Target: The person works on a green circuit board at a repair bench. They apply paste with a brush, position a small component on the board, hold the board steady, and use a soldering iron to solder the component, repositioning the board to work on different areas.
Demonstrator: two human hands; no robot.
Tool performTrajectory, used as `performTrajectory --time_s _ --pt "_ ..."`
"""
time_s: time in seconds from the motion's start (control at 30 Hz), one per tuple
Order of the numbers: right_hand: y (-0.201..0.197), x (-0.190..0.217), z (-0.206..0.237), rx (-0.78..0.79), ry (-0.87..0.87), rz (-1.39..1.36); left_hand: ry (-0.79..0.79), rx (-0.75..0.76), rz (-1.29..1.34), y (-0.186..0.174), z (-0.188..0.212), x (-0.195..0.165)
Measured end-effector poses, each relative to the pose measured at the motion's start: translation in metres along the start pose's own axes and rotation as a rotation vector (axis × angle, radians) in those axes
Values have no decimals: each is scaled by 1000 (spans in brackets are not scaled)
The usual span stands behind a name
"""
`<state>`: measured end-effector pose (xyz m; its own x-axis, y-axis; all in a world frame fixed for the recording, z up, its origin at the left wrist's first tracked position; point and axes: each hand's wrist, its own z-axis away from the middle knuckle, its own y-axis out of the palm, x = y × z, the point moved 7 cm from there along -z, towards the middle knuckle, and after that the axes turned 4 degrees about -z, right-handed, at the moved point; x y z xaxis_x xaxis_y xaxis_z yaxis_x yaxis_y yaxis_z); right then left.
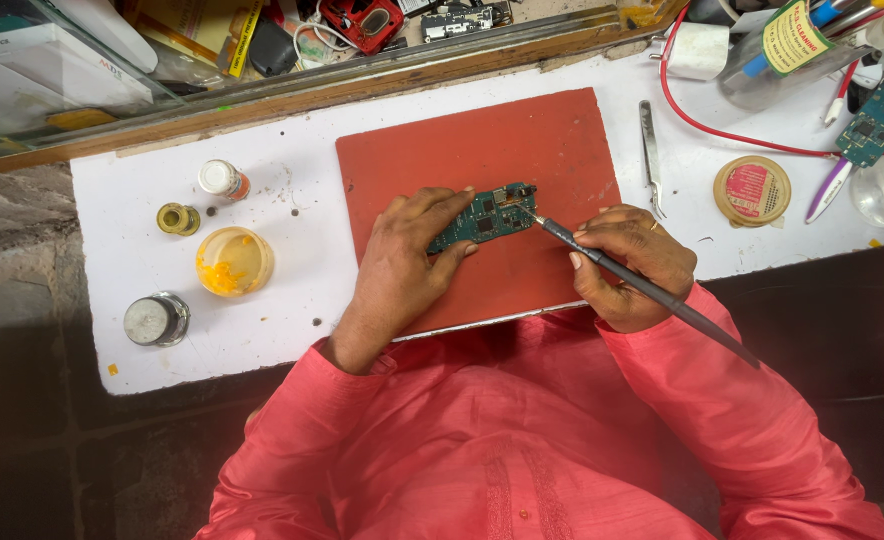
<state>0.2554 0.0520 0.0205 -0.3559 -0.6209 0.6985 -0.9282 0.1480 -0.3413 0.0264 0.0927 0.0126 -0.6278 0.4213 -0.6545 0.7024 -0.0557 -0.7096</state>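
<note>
I see the left hand lying flat on the red mat, fingers spread and curled over the near edge of a small green board, pinning it against the mat. The board sits near the mat's middle, tilted, its right end higher. The right hand is closed around a dark iron in a pen grip — the tip touches the board's right end, the handle runs back over the pink sleeve. The mat rests on a white sheet. To the left stand a yellow dish, a small brass pot, a white-capped vial and a round metal tin. Right of the mat lie tweezers and a round red-labelled tin — a red wire curves between them. A second board lies at the far right edge.
</note>
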Motion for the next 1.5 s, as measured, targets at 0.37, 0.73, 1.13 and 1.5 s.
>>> performTrajectory --time_s 0.37,0.73,1.13,1.5 --pt "-1 0 0 -7 21 20 -3 3 -4 0 0 0" --pt "-2 -2 0 -17 3 -11 -1 1 -1 0 -1 0" --pt "-2 -4 1 -39 29 -32 17 -18 1 -2 -1 -1" --pt "-4 -5 3 -38 25 -20 9 -9 -6 -1 0 -1"
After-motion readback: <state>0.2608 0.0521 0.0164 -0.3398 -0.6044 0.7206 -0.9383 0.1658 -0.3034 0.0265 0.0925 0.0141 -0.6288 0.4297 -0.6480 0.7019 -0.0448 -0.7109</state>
